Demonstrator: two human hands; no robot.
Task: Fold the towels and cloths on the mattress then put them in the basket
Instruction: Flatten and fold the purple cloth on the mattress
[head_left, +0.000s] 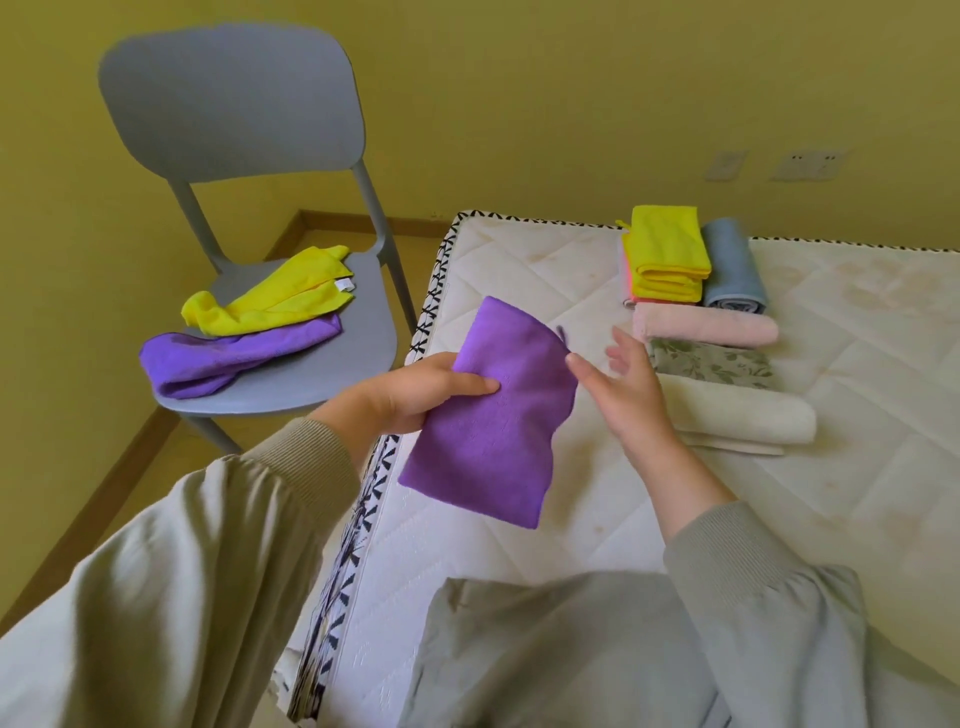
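Left hand (415, 389) gripping folded purple cloth (493, 410), long axis running diagonally, seemingly airborne

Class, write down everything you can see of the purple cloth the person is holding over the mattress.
The purple cloth is folded into a rough rectangle. It is plain, and soft and fuzzy like microfibre, with a small loop at its upper right corner. It is held tilted above the left edge of the mattress. The left hand grips its left side, thumb on top. The right hand, open and blurred, is beside its right edge; whether it touches cannot be told.
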